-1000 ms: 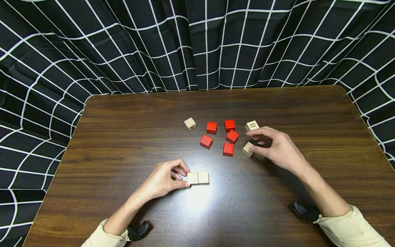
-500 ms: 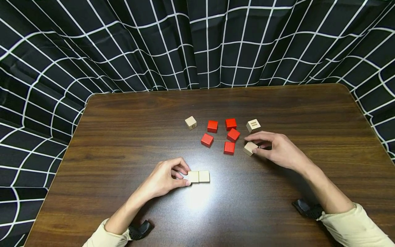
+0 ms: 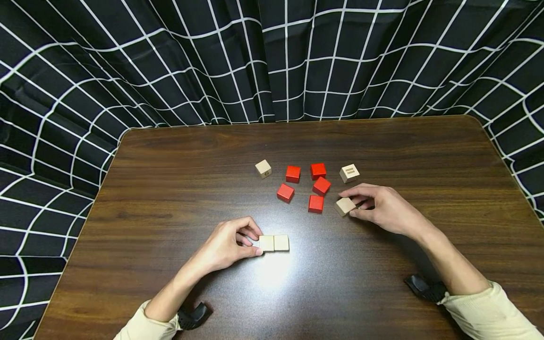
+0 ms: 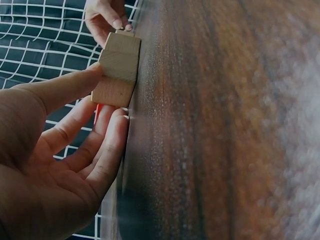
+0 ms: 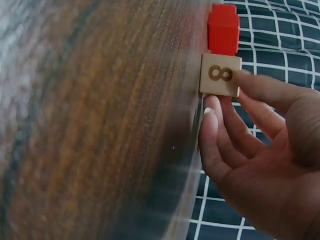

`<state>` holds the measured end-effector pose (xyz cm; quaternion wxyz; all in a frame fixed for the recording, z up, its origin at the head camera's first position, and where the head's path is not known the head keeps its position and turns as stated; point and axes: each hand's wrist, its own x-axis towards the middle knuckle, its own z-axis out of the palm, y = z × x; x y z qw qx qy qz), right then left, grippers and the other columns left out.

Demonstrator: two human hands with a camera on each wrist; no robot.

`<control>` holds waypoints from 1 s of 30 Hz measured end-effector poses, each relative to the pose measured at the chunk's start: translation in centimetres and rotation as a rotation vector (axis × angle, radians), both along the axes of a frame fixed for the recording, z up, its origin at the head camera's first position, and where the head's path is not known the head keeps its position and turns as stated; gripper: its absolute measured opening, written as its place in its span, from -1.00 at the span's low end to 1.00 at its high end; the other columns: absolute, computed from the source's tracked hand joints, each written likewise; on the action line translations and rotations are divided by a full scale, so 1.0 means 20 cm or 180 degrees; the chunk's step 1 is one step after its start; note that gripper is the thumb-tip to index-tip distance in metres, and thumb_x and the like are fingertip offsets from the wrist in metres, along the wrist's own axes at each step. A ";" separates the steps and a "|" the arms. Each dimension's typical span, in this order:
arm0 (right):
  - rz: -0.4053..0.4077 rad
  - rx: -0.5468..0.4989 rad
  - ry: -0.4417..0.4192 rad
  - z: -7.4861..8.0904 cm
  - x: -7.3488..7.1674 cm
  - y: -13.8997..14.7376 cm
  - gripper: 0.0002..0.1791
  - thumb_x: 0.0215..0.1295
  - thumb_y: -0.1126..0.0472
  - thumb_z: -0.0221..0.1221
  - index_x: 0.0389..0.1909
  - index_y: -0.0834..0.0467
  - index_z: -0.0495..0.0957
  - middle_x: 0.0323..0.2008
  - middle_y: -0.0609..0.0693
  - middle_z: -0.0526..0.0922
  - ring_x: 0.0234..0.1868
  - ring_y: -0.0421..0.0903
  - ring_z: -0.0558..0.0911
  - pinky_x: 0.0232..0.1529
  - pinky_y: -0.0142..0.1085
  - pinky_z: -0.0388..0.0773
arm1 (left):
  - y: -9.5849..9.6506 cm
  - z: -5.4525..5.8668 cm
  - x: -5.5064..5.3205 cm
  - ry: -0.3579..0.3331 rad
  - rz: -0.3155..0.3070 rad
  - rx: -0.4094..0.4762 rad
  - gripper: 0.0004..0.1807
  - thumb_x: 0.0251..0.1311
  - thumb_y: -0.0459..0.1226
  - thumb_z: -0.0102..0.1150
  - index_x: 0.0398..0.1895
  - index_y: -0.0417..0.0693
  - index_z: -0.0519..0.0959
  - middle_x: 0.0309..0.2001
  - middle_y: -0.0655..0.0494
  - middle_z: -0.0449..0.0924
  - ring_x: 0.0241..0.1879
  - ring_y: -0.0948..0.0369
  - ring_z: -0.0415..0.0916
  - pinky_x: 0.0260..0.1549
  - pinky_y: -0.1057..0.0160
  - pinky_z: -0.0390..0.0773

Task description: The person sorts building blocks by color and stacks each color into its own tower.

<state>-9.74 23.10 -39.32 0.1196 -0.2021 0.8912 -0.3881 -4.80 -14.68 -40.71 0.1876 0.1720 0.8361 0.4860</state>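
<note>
In the head view, two plain-topped wooden cubes sit side by side, touching, on the brown table. My left hand (image 3: pixel 231 241) pinches the left wooden cube (image 3: pixel 266 243) between thumb and fingers; the other wooden cube (image 3: pixel 281 242) adjoins its right side. The left wrist view shows the thumb on one side of the held cube (image 4: pixel 111 91) and the fingers on the other. Farther right, my right hand (image 3: pixel 384 208) has thumb and fingers on opposite sides of another wooden cube (image 3: pixel 344 206). The right wrist view shows an 8 on this number cube's face (image 5: pixel 220 75).
Several red cubes (image 3: pixel 315 204) lie loosely mid-table, left of the right hand. Behind that hand stands a wooden cube (image 3: pixel 349 173) marked with two bars. Another wooden cube (image 3: pixel 263 168) lies at the back left. A dark grid curtain (image 3: pixel 289 61) hangs behind the table (image 3: pixel 178 179).
The right thumb has slid from the top of its wooden cube to the near right side, and the cube has turned slightly. The left hand and its two cubes stay still.
</note>
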 end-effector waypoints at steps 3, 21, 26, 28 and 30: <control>-0.0016 -0.0021 0.0007 0.00 0.00 0.00 -0.54 0.15 0.46 0.35 0.08 0.10 0.64 -0.11 -0.03 0.67 -0.15 -0.10 0.64 -0.19 -0.41 0.64 | 0.00 0.00 0.00 -0.0009 0.0006 -0.0014 -0.67 -0.07 -0.39 0.55 -0.26 0.02 0.62 -0.29 0.18 0.65 -0.31 0.24 0.65 -0.23 0.33 0.70; -0.0223 0.0001 0.0493 -0.03 0.00 -0.02 -0.68 0.08 0.34 0.45 -0.12 0.07 0.69 -0.30 -0.11 0.69 -0.31 -0.20 0.65 -0.36 -0.48 0.58 | 0.00 0.00 0.00 -0.0026 0.0016 0.0015 -0.68 -0.07 -0.39 0.55 -0.25 -0.01 0.62 -0.28 0.17 0.65 -0.29 0.23 0.65 -0.22 0.33 0.69; -0.0287 -0.0054 0.0433 -0.01 0.02 -0.03 -0.70 0.12 0.30 0.44 -0.10 0.07 0.68 -0.23 -0.07 0.70 -0.27 -0.16 0.69 -0.32 -0.51 0.59 | 0.00 0.00 0.00 -0.0011 0.0017 0.0028 -0.68 -0.07 -0.39 0.55 -0.26 -0.01 0.62 -0.29 0.17 0.65 -0.29 0.24 0.65 -0.22 0.32 0.70; -0.0303 -0.0084 0.0386 0.00 0.02 -0.03 -0.69 0.13 0.30 0.43 -0.08 0.08 0.68 -0.19 -0.06 0.70 -0.24 -0.13 0.71 -0.29 -0.51 0.62 | 0.00 0.00 0.00 -0.0012 0.0017 0.0022 -0.68 -0.07 -0.38 0.55 -0.26 -0.01 0.62 -0.29 0.17 0.66 -0.29 0.24 0.65 -0.22 0.32 0.69; -0.0308 -0.0123 0.0356 0.01 0.03 -0.04 -0.69 0.14 0.30 0.43 -0.07 0.09 0.68 -0.16 -0.03 0.69 -0.22 -0.10 0.72 -0.27 -0.49 0.64 | 0.00 0.00 0.00 -0.0011 0.0012 0.0018 -0.68 -0.06 -0.37 0.55 -0.25 0.00 0.62 -0.29 0.18 0.66 -0.30 0.25 0.65 -0.22 0.32 0.69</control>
